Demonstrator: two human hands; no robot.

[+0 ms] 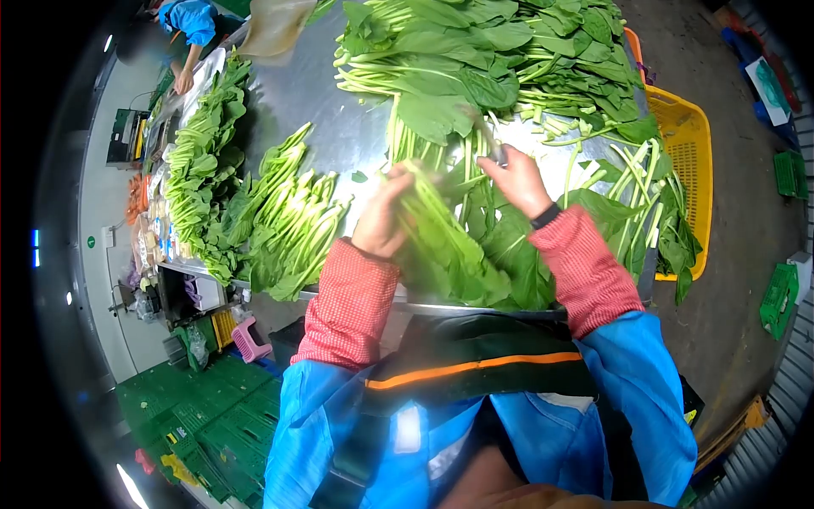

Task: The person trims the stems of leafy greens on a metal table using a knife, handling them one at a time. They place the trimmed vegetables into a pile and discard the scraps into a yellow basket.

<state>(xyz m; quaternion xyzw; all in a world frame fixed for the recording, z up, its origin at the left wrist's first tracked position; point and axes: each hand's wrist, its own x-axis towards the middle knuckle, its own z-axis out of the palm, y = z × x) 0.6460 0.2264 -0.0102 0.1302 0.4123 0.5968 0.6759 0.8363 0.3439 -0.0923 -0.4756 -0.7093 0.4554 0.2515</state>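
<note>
Your left hand point(381, 219), motion-blurred, has fingers curled against a pale-stemmed, broad-leaved green vegetable bunch point(454, 250) slanting rightward from them to the near edge of the grey metal table point(331, 102), bare left of that hand, while your right hand point(521, 182) grips a slim, blurred, knife-like tool point(500, 155).

A vegetable heap point(500, 51) lies far back on the table point(292, 97), left of a basket point(697, 161).
</note>
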